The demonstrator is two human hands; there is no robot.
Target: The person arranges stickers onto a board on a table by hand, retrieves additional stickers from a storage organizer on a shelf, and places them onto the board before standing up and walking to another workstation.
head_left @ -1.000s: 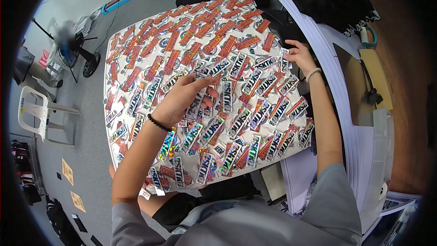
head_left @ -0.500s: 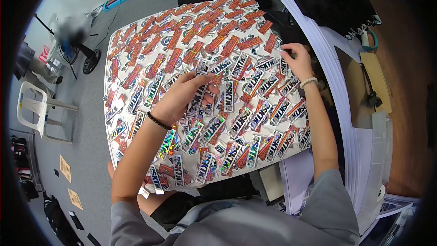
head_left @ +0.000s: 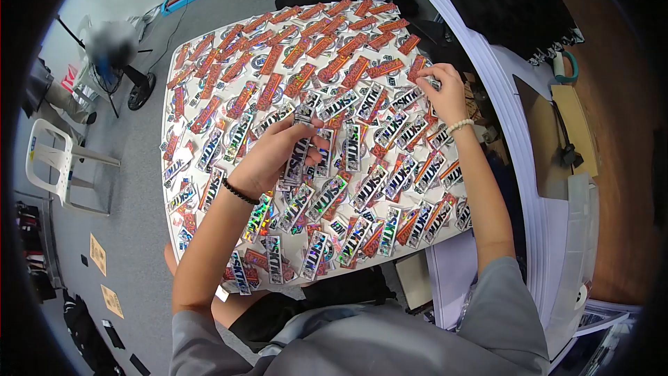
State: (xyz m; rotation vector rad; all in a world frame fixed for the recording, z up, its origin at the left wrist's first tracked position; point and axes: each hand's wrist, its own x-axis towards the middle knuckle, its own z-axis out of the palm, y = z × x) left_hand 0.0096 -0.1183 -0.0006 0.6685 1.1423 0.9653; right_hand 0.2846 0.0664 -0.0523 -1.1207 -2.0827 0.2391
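Note:
My left hand is closed around a stack of black-and-white lettered stickers, held above the middle of the table. My right hand is at the table's far right side, its fingers curled with thumb and fingertips close together. Whatever may be between those fingertips is too small to make out. Just beyond them lies a red sticker. White stickers with black letters cover the near and middle part of the table, many lying over red ones. Farther off, red stickers lie on round-printed pieces.
The white table is covered with small sticker piles. A white plastic chair and a fan stand at the left, with another person's legs behind. Along the right runs a pale shelf frame with dark clothes.
My right hand has shifted left and slightly nearer along the table's right side. The left hand still grips its sticker stack in nearly the same place.

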